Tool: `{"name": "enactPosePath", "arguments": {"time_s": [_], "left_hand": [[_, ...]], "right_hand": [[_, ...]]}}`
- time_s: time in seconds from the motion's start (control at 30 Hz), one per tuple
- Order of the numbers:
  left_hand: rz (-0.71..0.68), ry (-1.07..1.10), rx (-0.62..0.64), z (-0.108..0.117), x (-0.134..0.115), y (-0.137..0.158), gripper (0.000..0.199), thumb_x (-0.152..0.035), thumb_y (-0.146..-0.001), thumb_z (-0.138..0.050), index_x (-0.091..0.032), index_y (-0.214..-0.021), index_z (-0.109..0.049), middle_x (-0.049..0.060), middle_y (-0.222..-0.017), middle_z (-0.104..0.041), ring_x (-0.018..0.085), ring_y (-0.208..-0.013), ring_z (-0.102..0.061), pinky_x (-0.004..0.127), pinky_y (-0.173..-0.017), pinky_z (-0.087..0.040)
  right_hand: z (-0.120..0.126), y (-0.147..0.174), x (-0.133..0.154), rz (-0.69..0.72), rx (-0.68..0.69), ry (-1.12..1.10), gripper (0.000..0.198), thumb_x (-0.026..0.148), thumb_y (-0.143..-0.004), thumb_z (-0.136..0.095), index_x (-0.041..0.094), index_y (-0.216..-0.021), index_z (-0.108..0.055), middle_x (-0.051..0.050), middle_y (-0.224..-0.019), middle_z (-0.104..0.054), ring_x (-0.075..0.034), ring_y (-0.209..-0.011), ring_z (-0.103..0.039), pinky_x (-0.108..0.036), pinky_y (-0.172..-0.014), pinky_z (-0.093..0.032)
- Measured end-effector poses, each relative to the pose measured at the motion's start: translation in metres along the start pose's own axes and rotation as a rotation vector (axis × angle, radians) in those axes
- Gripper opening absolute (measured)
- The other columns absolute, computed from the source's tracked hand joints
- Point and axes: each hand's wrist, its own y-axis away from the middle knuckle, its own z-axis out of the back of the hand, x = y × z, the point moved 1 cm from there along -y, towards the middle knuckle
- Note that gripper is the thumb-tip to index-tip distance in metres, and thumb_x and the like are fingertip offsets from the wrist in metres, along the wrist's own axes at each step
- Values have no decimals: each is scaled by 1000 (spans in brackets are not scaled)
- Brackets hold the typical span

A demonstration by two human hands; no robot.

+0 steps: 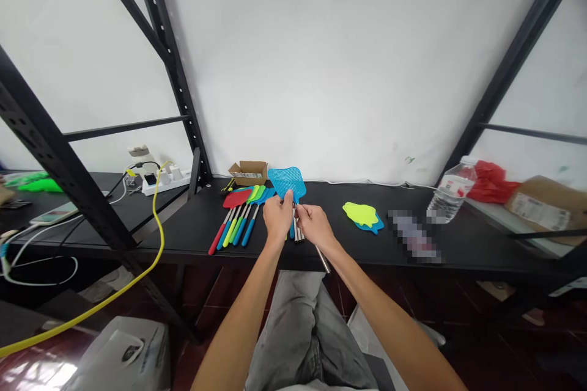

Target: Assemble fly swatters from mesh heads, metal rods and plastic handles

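My left hand [278,218] is closed on the neck of a blue fly swatter head [288,181], its thumb laid on the lower edge of the mesh. Against it, my right hand [314,225] grips a metal rod [323,259] near its upper end; the rod slants down past the table edge. Whether rod and head are joined is hidden by the fingers. Beneath my hands lie more metal rods [299,236], partly covered. To the left, several fly swatters [238,229] with red, blue and green grips lie side by side.
Yellow-green [361,214] and blue swatter heads [370,226] lie stacked on the black table [183,235]. A small cardboard box [249,173] stands at the back. Rightward are a blurred item [415,237] and a water bottle [452,189]. A yellow cable [158,226] crosses the left side.
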Motion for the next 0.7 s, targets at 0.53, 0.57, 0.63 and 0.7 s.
{"name": "enactPosePath", "arguments": {"time_s": [0.53, 0.57, 0.63, 0.7], "left_hand": [[235, 315, -99, -37, -23, -21, 48, -50, -82, -60, -19, -52, -39, -1, -52, -43, 13, -53, -45, 24, -51, -29], [332, 520, -64, -39, -22, -25, 48, -50, -80, -63, -20, -53, -37, -4, -50, -38, 10, -48, -40, 23, -48, -27], [495, 876, -26, -35, -20, -36, 46, -50, -79, -66, -20, -57, -38, -6, -50, -37, 6, -42, -33, 20, -43, -25], [506, 942, -61, -19, -17, -48, 43, -51, -80, -64, -19, -62, -41, -6, -54, -41, 4, -40, -30, 19, -41, -23]], "right_hand": [[10, -15, 15, 108, -182, 511, 35, 27, -94, -39, 19, -68, -61, -10, -72, -68, -19, -65, -60, -28, -57, -24], [11, -14, 15, 123, -191, 505, 33, 27, -93, -40, 19, -69, -62, -9, -72, -69, -19, -66, -60, -28, -58, -25], [13, -8, 10, 153, -191, 437, 34, 28, -93, -40, 19, -68, -61, -7, -69, -67, -18, -65, -60, -27, -58, -28], [16, 0, -2, 129, -160, 298, 39, 33, -94, -38, 20, -66, -60, -4, -61, -63, -16, -59, -58, -25, -58, -31]]}}
